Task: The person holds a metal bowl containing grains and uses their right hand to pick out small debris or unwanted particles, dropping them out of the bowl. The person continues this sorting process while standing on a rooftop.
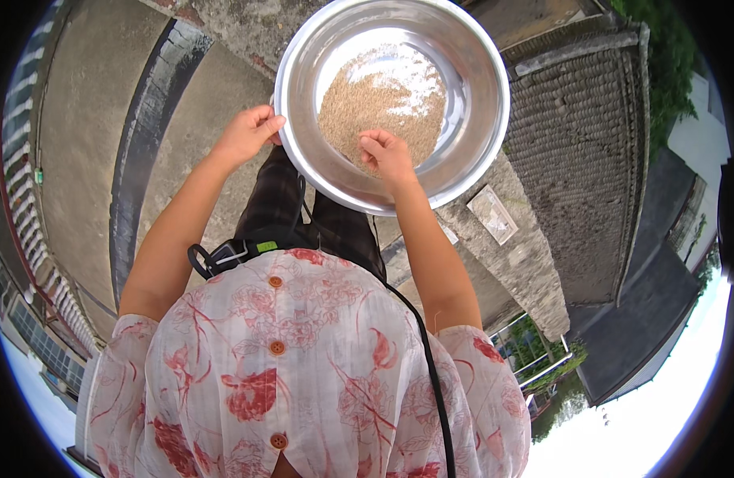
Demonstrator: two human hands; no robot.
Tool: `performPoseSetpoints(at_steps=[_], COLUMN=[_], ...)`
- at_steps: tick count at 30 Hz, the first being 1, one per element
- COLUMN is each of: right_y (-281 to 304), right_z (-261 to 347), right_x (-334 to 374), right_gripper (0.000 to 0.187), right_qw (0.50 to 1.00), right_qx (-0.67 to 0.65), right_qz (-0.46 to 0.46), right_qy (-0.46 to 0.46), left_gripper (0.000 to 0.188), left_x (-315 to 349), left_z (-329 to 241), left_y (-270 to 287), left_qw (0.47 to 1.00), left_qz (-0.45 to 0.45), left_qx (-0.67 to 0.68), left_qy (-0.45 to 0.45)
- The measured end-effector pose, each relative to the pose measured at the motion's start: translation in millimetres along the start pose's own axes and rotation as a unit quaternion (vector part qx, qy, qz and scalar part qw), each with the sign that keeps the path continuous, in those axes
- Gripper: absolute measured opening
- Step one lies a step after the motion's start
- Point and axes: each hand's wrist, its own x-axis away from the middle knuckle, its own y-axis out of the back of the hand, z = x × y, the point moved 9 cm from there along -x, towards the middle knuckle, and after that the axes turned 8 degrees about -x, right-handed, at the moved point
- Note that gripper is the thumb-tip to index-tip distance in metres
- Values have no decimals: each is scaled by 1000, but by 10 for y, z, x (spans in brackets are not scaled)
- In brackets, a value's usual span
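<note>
A wide, shiny metal basin (478, 135) is in front of me at the top of the view. Small light-brown grains (347, 111) cover much of its bottom, and bare metal shines through at the far and right parts. My left hand (246, 135) grips the basin's left rim, thumb on top and fingers partly hidden beneath. Over the near part of the grains is my right hand (389, 157), with thumb and fingers pressed together in a pinch. Whatever lies between those fingertips is too small to make out.
To the right, a rough concrete ledge (534, 255) bears a pale rectangular piece (492, 215). Beyond it lies a grey tiled roof (578, 151). A concrete floor with a dark strip (140, 135) stretches out at left. A black cable (431, 358) runs down my shirt.
</note>
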Motion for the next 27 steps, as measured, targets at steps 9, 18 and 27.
performPoseSetpoints(at_steps=[9, 18, 27], right_y=[-116, -7, 40], right_z=[70, 157, 115], right_x=[123, 165, 175], right_gripper=[14, 15, 15], right_qw=[977, 999, 995], right_qx=[-201, -14, -100], right_qz=[67, -27, -15], right_qy=[-20, 12, 4], left_gripper=[28, 28, 27], left_x=[1, 0, -16], left_z=[0, 14, 68], left_y=[-1, 3, 3], left_qw=[1000, 1000, 1000], left_qz=[-9, -17, -9], left_qx=[11, 10, 13], left_qy=[-9, 5, 10])
